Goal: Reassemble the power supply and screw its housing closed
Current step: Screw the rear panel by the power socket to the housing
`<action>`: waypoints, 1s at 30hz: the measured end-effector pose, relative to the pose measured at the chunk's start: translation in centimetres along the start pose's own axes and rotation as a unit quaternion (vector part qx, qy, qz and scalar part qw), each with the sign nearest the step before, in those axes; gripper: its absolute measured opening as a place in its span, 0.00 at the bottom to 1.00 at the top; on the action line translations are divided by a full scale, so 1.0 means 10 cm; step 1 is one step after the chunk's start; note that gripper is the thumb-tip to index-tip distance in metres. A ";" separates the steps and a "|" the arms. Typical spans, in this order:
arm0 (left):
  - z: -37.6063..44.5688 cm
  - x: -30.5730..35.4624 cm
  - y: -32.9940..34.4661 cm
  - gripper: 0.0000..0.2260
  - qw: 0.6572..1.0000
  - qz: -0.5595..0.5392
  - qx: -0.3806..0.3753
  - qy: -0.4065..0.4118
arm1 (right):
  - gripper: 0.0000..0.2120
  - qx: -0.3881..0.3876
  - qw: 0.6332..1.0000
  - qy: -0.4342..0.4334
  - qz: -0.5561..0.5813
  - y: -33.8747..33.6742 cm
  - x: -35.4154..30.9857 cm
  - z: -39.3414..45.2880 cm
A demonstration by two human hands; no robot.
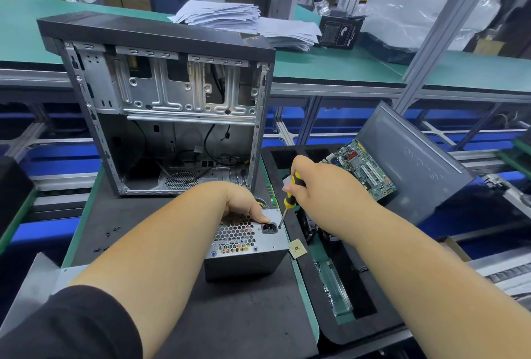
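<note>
Power supply [247, 246] sits near worktop [230, 315] right edge. Left hand [244, 203] pressing its top, fingers curled over the far edge. Right hand [324, 183] clamped on screwdriver [290, 200], tip at corner screw. Housing likely rigid, heavy; brace by its top.

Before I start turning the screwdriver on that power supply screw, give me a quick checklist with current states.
1. Left hand steadies the power supply from its top edge: ok.
2. Right hand has a grip on the screwdriver handle: ok.
3. Screwdriver tip sits at the panel's corner beside the power socket: ok.
4. Tip seated in a screw head: cannot tell, too small to see.
5. Supply rests flat on the dark mat: ok.
6. Spare screws lie loose on the mat to the left; whether enough remain: cannot tell.
</note>
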State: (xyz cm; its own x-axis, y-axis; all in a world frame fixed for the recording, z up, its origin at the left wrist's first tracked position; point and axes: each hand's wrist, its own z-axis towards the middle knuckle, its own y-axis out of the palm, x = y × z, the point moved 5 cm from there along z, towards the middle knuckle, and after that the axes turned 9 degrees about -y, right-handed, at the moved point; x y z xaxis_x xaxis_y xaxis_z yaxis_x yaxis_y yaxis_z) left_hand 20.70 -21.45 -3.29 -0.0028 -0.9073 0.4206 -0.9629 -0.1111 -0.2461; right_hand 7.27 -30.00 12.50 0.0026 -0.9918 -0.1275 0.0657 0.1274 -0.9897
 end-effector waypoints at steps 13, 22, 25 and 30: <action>-0.05 0.00 0.01 0.26 1.000 0.023 0.003 0.001 | 0.15 0.034 0.996 0.081 -0.024 0.04 -0.01 0.02; -0.21 0.10 -0.02 0.18 0.962 0.154 0.190 0.124 | 0.13 0.071 0.996 0.041 0.035 0.08 0.09 0.01; -0.28 0.08 0.03 0.15 0.939 0.191 0.248 0.142 | 0.12 0.073 0.992 0.043 0.089 0.09 0.20 -0.04; -0.50 0.01 0.05 0.13 0.870 0.201 0.410 0.188 | 0.11 0.083 0.987 0.023 0.137 0.10 0.29 -0.14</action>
State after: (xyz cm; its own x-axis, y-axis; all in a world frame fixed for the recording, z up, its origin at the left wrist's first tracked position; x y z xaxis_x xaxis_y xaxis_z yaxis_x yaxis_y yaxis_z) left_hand 18.87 -19.56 0.97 -0.5306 -0.7605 0.3744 -0.3481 -0.2072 -0.9143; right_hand 5.96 -32.73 11.06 -0.0025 -0.9187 -0.3949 0.2318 0.3837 -0.8939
